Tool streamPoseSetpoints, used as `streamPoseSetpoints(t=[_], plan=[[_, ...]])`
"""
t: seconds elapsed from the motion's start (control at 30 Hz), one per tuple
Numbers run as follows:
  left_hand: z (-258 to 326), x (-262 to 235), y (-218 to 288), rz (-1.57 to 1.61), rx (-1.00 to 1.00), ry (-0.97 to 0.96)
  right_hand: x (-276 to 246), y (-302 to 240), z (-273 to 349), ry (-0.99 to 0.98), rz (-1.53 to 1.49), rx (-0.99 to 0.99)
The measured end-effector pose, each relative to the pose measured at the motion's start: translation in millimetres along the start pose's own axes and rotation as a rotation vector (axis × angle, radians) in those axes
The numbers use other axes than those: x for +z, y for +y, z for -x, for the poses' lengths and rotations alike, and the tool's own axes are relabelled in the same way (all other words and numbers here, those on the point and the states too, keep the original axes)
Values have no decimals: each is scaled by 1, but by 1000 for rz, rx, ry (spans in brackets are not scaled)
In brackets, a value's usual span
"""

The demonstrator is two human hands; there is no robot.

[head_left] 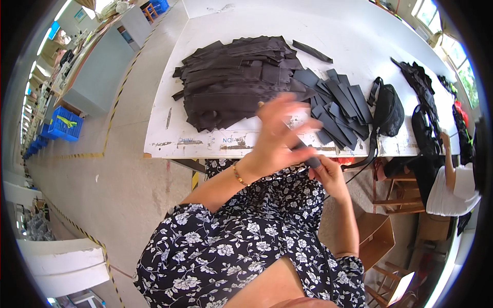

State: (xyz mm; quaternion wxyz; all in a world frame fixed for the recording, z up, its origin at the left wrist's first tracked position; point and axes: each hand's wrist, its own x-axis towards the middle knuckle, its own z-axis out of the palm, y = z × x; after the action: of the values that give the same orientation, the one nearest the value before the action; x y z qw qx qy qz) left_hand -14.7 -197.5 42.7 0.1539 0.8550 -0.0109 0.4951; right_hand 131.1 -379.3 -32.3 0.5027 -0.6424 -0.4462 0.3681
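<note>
Just right of frame centre, the narrow dark-grey, seemingly fabric strip [312, 162] slants down-right from the blurred, spread fingers of the left hand [275, 138] into the right hand's [332, 178] pinch.

The dress [221, 251] is black with white flowers and leaves. The cloth pile [231, 77] is brownish black, the loose strips [345, 102] slate grey, the tabletop [339, 41] white. Striped floor tape [194, 180] shows yellow and black; the crate [64, 132] is blue.

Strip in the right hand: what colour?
Dark grey, near black; the strip in the right hand shows best in the head view.
</note>
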Motion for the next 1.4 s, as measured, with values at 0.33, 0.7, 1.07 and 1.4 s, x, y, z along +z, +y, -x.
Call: streamPoseSetpoints(t=[0.33,0.7,1.07,1.4], plan=[[79,40,-17,1567,-1257,511,98,30,-22,232,-137,-16],[70,-1,-65,1436,-1288,608,98,26,28,44,252,22],[47,-33,-107,1044,-1032,593,50,14,72,-152,-76,376],[43,-24,-71,-199,180,-391,11,14,36,-96,13,289]])
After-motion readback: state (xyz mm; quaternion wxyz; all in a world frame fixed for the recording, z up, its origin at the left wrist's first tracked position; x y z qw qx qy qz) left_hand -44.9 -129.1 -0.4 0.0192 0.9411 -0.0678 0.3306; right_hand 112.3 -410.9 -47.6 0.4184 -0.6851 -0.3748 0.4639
